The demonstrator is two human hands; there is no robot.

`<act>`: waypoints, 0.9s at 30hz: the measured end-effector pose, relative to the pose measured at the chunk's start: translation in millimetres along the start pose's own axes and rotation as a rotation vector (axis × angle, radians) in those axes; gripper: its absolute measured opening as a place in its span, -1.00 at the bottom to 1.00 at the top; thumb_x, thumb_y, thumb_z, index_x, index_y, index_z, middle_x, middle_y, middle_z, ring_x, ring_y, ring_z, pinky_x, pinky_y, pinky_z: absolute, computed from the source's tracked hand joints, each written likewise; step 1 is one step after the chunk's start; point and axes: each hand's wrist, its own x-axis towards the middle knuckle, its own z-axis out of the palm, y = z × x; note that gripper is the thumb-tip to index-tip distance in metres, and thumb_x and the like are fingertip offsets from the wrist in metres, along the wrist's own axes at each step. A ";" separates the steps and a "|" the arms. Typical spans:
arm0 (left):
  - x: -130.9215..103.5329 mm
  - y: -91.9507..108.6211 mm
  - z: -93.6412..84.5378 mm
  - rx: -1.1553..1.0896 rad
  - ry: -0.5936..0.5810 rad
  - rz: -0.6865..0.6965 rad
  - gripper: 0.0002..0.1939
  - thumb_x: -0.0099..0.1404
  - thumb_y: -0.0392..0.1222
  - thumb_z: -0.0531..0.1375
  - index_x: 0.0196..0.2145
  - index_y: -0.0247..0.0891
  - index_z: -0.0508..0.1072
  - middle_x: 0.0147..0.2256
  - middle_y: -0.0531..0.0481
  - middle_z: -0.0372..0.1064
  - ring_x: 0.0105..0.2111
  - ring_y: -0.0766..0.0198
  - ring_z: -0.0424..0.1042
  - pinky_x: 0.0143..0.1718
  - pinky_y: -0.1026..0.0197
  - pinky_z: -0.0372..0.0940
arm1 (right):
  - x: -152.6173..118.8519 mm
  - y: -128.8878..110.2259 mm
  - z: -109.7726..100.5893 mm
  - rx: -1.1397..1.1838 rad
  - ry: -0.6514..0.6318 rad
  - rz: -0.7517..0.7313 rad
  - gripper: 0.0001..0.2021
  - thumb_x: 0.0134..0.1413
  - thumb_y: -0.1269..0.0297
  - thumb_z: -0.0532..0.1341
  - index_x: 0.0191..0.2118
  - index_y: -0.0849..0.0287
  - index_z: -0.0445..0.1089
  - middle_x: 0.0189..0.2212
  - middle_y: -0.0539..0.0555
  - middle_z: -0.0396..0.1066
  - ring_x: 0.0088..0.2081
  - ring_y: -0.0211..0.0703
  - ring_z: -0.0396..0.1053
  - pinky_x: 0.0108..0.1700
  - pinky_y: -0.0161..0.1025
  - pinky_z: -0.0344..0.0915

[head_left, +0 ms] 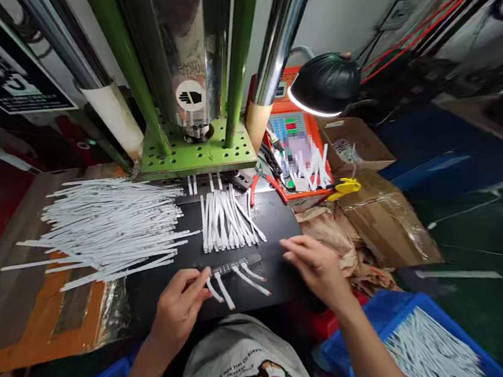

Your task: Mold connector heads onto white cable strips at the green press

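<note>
My left hand (181, 308) is closed, with thumb and fingertips pinched at the left end of a grey slotted holder (255, 260). Several short white flat cables (251, 282) stick out of the holder toward me, their cut ends orange-tipped. The leftmost cable starts right beside those fingertips, which partly cover it. To the right of the holder, apart from it, my right hand (312, 263) hovers over the table's edge with fingers loosely bent and nothing visible in them. Just beyond the holder lies a row of white cables (225, 218) with their connector ends toward me.
A large pile of white cables (114, 222) covers cardboard on the left. A green press plate (157, 160) stands at the back, with red-handled pliers (279, 188) before it. A lamp (328, 86), an orange control box (309, 118) and a blue bin (383, 306) are on the right.
</note>
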 end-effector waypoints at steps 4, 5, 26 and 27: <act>4.6 -2.9 14.8 -0.103 -0.030 0.076 -0.67 0.40 -0.36 0.11 0.07 -0.19 0.45 -0.38 -0.01 0.37 -0.40 0.37 0.37 -0.41 0.36 0.31 | 8.0 -49.0 67.3 0.236 -0.029 -0.223 -0.71 0.24 0.45 0.14 -0.03 0.00 0.49 -0.28 0.05 0.38 -0.28 -0.26 0.39 -0.28 -0.34 0.36; 5.6 -2.9 16.1 -0.123 -0.004 0.048 -0.72 0.40 -0.34 0.11 0.00 -0.20 0.49 -0.42 0.00 0.36 -0.44 0.37 0.36 -0.44 0.37 0.29 | 10.2 -54.8 73.0 0.273 -0.003 -0.212 -0.74 0.25 0.44 0.13 -0.08 0.02 0.50 -0.31 0.04 0.37 -0.31 -0.26 0.38 -0.31 -0.35 0.34; 57.3 -56.2 10.0 0.559 -0.285 -0.234 -0.83 0.35 -0.43 0.06 -0.38 -0.29 0.35 -0.31 -0.09 0.34 -0.22 0.12 0.34 -0.09 0.03 0.22 | 118.8 -19.4 81.9 -0.723 -0.336 0.036 -0.80 0.31 0.35 0.05 -0.19 0.23 0.42 -0.30 0.16 0.39 -0.38 -0.13 0.35 -0.39 -0.25 0.05; 53.8 -54.3 6.7 0.567 -0.296 -0.202 -0.82 0.37 -0.42 0.03 -0.37 -0.29 0.35 -0.33 -0.07 0.34 -0.25 0.15 0.34 -0.06 0.02 0.21 | 128.6 -30.5 87.8 -0.709 -0.352 -0.020 -0.80 0.32 0.35 0.05 -0.18 0.21 0.42 -0.29 0.16 0.39 -0.35 -0.13 0.36 -0.38 -0.26 0.06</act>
